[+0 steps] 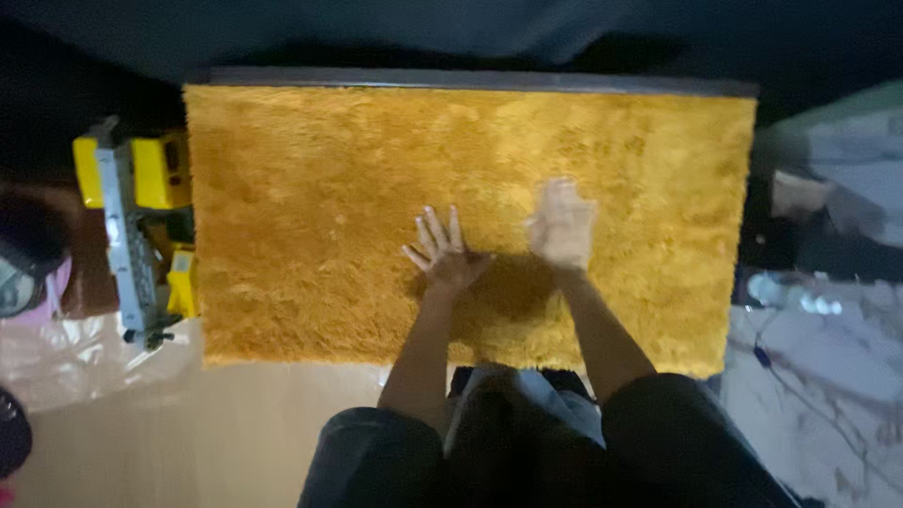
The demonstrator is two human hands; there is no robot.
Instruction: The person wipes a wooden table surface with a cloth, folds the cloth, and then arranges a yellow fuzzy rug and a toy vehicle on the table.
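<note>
Far left, on the floor: yellow and grey toy-like object (132, 226), lying just beside the rug's left edge. Below it, crumpled clear plastic (66, 353).

Centre: shaggy orange-yellow rug (310, 207), rectangular, spread flat, dark strip along its far edge. Pale floor (207, 423) shows at its near side.

Left hand (446, 256) lies on the rug near its middle, fingers spread wide, palm down on the pile, gripping nothing. The rug extends out on every side of it.

Right hand (562, 226) is just beside the left, a bit further up the rug, also flat on the pile, fingers together and blurred; nothing held. The two hands are near but apart, shadow between them.

Both forearms run back to the person's dark-clad knees (527, 442) at the rug's near edge.

Far right: pale marbled surface (828, 376) with a thin cable across it.
</note>
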